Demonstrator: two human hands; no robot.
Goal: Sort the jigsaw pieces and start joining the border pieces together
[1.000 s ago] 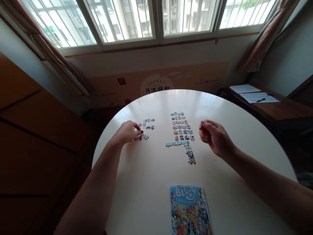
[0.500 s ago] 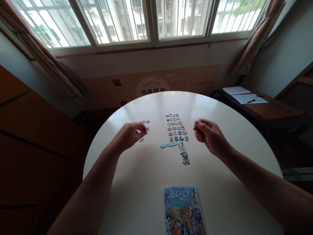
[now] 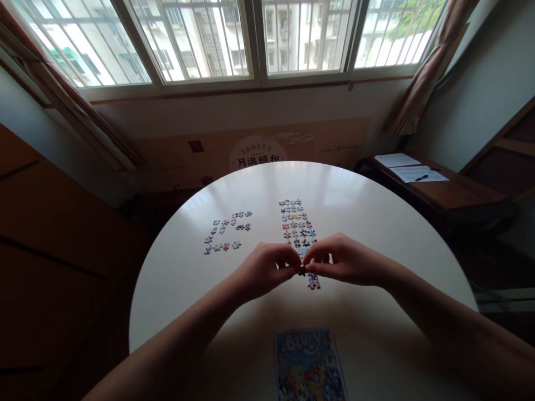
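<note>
My left hand and my right hand meet fingertip to fingertip over the middle of the white table. Both are closed in a pinch on a small dark jigsaw puzzle piece between them. Just right of it, the joined strip of puzzle pieces runs toward me, its upper part hidden by my fingers. Beyond my hands lie rows of loose puzzle pieces, the nearest ones partly covered. Another scattered group of puzzle pieces lies to the left of my left hand.
Near me on the round white table lies a blue Bluey picture sheet. A brown side table with papers and a pen stands at the right. Windows and a printed panel are behind.
My left hand has moved right from the left group of pieces, and my right hand has come left and nearer. They now meet at a puzzle piece. The view has tilted slightly.
</note>
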